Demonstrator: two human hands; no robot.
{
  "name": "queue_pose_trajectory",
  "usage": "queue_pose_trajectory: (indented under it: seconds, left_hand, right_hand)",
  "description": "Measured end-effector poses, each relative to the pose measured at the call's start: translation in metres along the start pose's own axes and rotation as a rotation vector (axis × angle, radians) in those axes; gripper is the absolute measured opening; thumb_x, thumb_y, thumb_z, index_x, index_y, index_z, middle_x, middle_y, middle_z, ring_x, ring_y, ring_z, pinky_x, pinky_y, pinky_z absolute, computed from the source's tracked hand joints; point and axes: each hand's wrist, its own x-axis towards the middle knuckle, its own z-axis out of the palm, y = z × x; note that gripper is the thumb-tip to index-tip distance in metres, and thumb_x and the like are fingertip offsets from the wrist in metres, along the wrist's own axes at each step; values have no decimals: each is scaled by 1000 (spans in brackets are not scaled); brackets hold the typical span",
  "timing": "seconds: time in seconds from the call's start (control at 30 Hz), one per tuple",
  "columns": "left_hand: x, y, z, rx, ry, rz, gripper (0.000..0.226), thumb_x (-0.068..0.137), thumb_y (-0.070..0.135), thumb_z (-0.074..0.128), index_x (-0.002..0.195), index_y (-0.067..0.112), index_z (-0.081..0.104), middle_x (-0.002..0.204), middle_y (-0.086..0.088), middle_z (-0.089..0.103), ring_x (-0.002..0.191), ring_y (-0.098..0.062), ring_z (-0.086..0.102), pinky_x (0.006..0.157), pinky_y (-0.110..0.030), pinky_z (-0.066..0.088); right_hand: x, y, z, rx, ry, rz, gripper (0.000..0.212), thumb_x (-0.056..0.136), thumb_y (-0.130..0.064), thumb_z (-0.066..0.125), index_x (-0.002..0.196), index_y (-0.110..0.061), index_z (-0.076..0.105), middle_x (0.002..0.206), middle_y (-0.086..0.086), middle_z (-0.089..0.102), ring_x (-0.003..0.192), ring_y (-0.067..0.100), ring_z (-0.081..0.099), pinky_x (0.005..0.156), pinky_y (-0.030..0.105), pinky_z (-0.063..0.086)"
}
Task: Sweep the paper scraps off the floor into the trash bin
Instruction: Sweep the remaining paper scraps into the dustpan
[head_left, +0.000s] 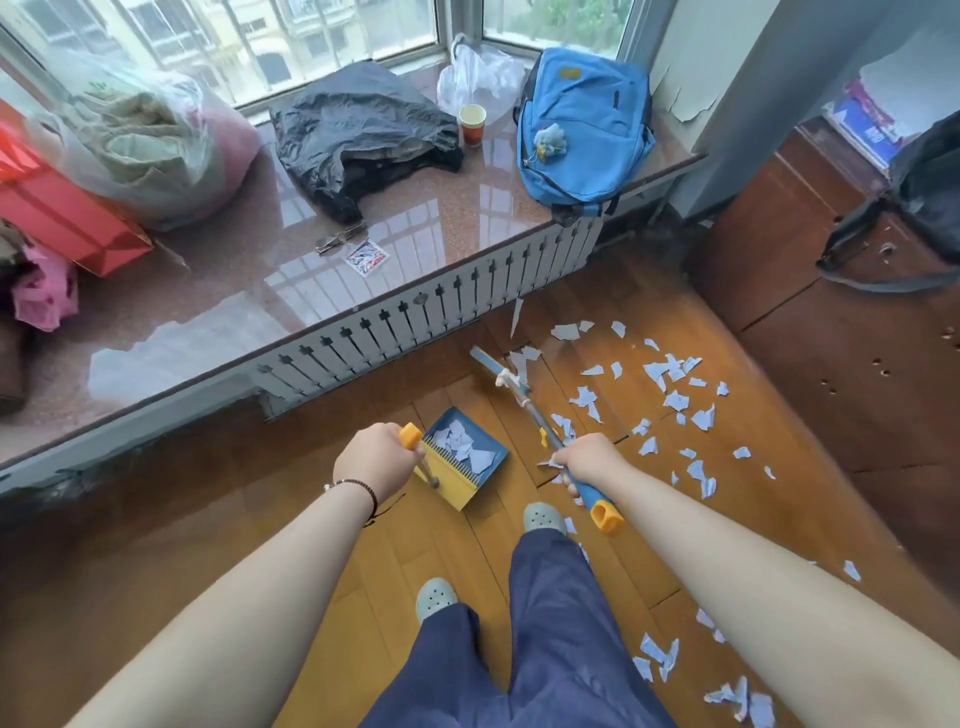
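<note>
My left hand (376, 457) grips the orange-tipped handle of a blue and yellow dustpan (467, 460) that stands on the wooden floor and holds several white paper scraps. My right hand (589, 462) grips the blue and orange handle of a broom (519, 387), whose head lies on the floor near the radiator cover, touching a few scraps. Many more paper scraps (670, 384) are scattered over the floor to the right of the broom, and more lie beside my right leg at the lower right. No trash bin is in view.
A polished stone window ledge (249, 270) runs along the left and back, carrying a blue backpack (584, 124), a black bag (358, 135), a paper cup (472, 124) and plastic bags. A wooden cabinet (841, 332) stands at the right. My feet in grey clogs stand below the dustpan.
</note>
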Motion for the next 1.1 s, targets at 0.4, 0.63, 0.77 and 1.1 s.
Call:
queue_pose_trajectory:
  seconds: [0.4,0.63,0.77,1.1]
  left_hand:
    - [50,94,24,-26,-6,-111,29,97,46,59,75,26,59,68,7,64,62,-12,62,52,-25,47]
    - [72,122,24,18,-23,-134,26,97,46,56,79,28,60,71,7,64,64,-12,60,50,-24,42]
    - [82,129,22,49,-27,-145,23,97,45,57,82,27,61,72,7,64,64,-12,61,52,-26,50]
    - [91,165,23,72,-4,-148,27,97,45,59,80,24,58,75,4,65,68,-15,64,62,-29,57]
  right_hand:
    - [131,-121,-125,-365,173,-114,25,94,-17,54,110,2,56,96,15,60,81,30,56,58,32,47]
    - [168,-145,-137,-564,104,-110,34,93,-13,53,122,3,58,105,14,58,90,28,53,63,29,41]
    - [164,-121,-126,-601,37,-54,37,97,-7,44,133,2,48,123,16,58,94,26,56,57,24,40]
    - [120,-63,-163,-658,-66,-105,15,90,-13,53,101,-5,60,82,10,58,75,26,54,71,36,52]
